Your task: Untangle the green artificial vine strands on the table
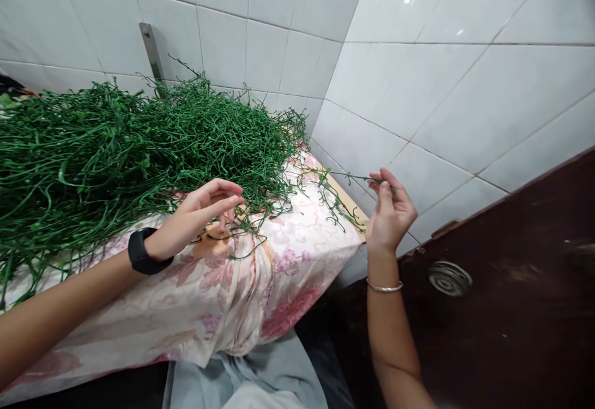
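Right hand [389,214] pinches one thin green stem [346,176] off the worktop's right edge, its length running left toward the pile [116,142]. Left hand [204,211] hovers loosely curled, holding nothing, at the pile's near edge, closer to it.

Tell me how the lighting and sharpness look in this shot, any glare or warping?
Head view: even, soft light; small glare spots on the wall tiles; tile lines bow outward from wide-angle distortion; the pile of green stems is sharp, as are the left hand and the right hand pinching a thin stem; the dark floor shows dull reflections.
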`<state>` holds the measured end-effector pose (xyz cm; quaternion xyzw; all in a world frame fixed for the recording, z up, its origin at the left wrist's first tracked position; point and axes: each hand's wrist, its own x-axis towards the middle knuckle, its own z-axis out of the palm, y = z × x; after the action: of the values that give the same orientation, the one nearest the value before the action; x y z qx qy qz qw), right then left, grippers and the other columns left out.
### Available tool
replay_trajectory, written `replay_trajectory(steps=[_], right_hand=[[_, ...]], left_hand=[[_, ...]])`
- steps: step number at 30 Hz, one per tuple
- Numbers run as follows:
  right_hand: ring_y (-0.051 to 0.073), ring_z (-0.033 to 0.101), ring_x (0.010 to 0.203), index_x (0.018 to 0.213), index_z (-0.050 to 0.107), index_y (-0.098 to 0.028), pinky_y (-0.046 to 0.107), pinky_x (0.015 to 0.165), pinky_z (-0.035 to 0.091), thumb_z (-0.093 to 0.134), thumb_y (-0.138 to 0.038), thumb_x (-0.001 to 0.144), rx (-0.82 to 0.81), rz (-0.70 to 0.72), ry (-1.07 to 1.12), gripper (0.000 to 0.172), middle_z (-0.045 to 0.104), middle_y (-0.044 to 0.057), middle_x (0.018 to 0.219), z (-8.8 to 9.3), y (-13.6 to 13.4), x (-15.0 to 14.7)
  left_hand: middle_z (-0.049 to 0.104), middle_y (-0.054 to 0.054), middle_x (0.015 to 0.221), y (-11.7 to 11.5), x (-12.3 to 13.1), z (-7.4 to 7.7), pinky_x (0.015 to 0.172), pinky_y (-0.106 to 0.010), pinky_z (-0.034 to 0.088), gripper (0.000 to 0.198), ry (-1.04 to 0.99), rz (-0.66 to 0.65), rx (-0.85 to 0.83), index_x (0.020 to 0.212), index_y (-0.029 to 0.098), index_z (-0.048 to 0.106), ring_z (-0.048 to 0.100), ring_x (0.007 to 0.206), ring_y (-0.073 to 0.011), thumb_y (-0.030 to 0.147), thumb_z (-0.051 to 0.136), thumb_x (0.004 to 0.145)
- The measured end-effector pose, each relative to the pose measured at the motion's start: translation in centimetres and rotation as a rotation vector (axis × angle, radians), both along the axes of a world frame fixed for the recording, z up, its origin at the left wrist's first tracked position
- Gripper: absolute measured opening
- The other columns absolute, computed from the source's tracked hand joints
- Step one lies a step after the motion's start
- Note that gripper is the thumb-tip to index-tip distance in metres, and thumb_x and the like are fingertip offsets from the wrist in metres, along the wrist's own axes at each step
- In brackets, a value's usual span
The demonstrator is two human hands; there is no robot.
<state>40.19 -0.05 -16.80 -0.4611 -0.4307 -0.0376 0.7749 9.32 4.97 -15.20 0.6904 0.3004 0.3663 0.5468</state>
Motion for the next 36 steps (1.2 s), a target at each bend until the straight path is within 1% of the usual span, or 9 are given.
replay_trajectory(steps=[9,14,17,20,24,26,28,33,36], right_hand=[[0.015,0.061,0.083,0.104,0.063,-0.017,0.036,0.084,0.048,0.05,-0.026,0.082,-0.359,-0.342,-0.392,0.026,0.066,0.007,0.094,-1.3,-3.9,0.3],[0.018,0.059,0.095,0.116,0.054,-0.021,0.038,0.088,0.046,0.057,-0.028,0.078,-0.523,-0.283,-0.433,0.039,0.064,0.006,0.103,-2.9,-5.5,0.2],[0.018,0.057,0.099,0.11,0.058,-0.021,0.038,0.09,0.044,0.058,-0.027,0.078,-0.539,-0.3,-0.455,0.032,0.063,0.006,0.105,-3.3,-6.0,-0.3],[0.018,0.056,0.101,0.103,0.06,-0.021,0.036,0.093,0.043,0.058,-0.024,0.078,-0.479,-0.238,-0.49,0.025,0.062,0.005,0.105,-2.4,-6.7,-1.3],[0.017,0.051,0.112,0.108,0.057,-0.025,0.035,0.1,0.038,0.055,-0.022,0.08,-0.521,0.115,-0.666,0.027,0.056,0.003,0.117,0.8,-6.9,-3.6],[0.017,0.043,0.122,0.115,0.053,-0.029,0.035,0.104,0.034,0.054,-0.026,0.082,-0.642,0.305,-0.863,0.033,0.046,0.001,0.13,2.7,-6.0,-5.0],[0.018,0.032,0.13,0.124,0.044,-0.033,0.037,0.107,0.03,0.049,-0.034,0.084,-0.779,0.464,-1.051,0.04,0.033,0.0,0.141,4.0,-4.3,-6.3],[0.03,0.001,0.137,0.14,0.004,-0.034,0.05,0.109,0.019,0.049,-0.053,0.078,-0.997,0.534,-1.145,0.079,-0.005,0.005,0.15,3.8,2.8,-8.6],[0.036,-0.013,0.134,0.14,-0.005,-0.034,0.059,0.106,0.011,0.053,-0.053,0.075,-1.061,0.548,-1.163,0.089,-0.024,0.005,0.146,2.5,6.8,-9.5]], left_hand=[[0.054,-0.001,0.082,-0.1,-0.1,0.1,0.056,-0.018,0.044,0.028,0.024,-0.002,-0.008,0.099,0.016,0.053,0.05,0.063,-0.0069,0.036,0.055,0.079],[0.054,-0.001,0.083,-0.1,-0.1,-0.3,0.06,-0.019,0.043,0.03,0.07,-0.066,-0.008,0.1,0.018,0.052,0.05,0.068,-0.0085,0.039,0.055,0.079],[0.054,0.0,0.084,-0.1,-0.1,-0.4,0.061,-0.02,0.043,0.028,0.125,-0.15,0.011,0.099,0.018,0.052,0.049,0.067,-0.0076,0.04,0.052,0.081],[0.056,-0.002,0.087,-0.1,-0.2,-0.4,0.064,-0.022,0.043,0.026,0.259,-0.203,0.174,0.093,0.017,0.054,0.051,0.071,-0.0093,0.04,0.046,0.085],[0.06,-0.006,0.101,-0.4,0.1,-0.9,0.084,-0.031,0.04,0.024,0.466,-0.25,0.737,0.097,0.018,0.058,0.051,0.096,-0.0171,0.03,0.039,0.089],[0.054,-0.008,0.12,-0.6,0.4,-1.4,0.096,-0.039,0.032,0.028,0.553,-0.228,1.001,0.11,0.02,0.055,0.043,0.114,-0.0221,0.029,0.038,0.089],[0.042,-0.008,0.135,-0.8,0.5,-2.0,0.102,-0.044,0.024,0.036,0.645,-0.166,1.122,0.123,0.023,0.046,0.034,0.124,-0.0249,0.032,0.037,0.089],[0.026,-0.011,0.144,0.0,-0.2,-2.6,0.105,-0.057,0.009,0.048,0.896,-0.08,1.067,0.135,0.028,0.031,0.02,0.134,-0.0308,0.047,0.026,0.09],[0.018,-0.01,0.147,1.7,-1.1,-2.6,0.102,-0.061,0.006,0.052,0.982,-0.11,0.977,0.137,0.036,0.021,0.013,0.136,-0.0324,0.054,0.022,0.088]])
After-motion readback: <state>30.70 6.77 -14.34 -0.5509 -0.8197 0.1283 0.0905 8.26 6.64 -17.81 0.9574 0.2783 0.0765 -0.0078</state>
